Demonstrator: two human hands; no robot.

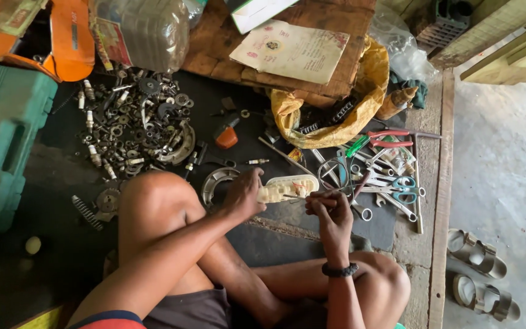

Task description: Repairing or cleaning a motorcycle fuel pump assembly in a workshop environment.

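I sit cross-legged on a dark mat. My left hand [245,194] grips one end of a cream-white oblong plastic housing [288,187], holding it just above the mat. My right hand [329,204], with a dark beaded bracelet at the wrist, is closed on a thin tool with a dark red handle [360,184] whose tip rests against the housing's right end. Inside the housing small orange and metal bits show. My left knee [153,201] rises just left of the hands.
A heap of nuts, bolts, springs and spark plugs [138,125] lies far left. Pliers, scissors and spanners [391,176] spread to the right. A yellow bag with a chain [336,116], a wooden board with a paper, a teal case [4,140] and sandals [479,274] surround the mat.
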